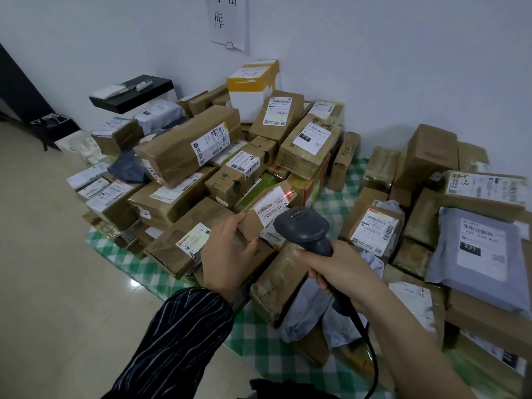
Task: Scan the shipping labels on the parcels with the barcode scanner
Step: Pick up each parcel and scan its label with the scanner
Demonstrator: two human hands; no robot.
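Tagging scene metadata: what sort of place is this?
Probably a small parcel depot or stockroom: labelled cardboard parcels heaped on a green checked cloth on the floor, a handwritten paper wall sign, the right hand gripping a barcode scanner while the left hand holds one small parcel.

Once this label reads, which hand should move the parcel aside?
Left, probably. The left hand holds the parcel by its edge, while the right hand is wrapped round the barcode scanner.

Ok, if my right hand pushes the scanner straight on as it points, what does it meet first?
Probably the shipping label on the parcel your left hand holds; the scanner's red light lands there.
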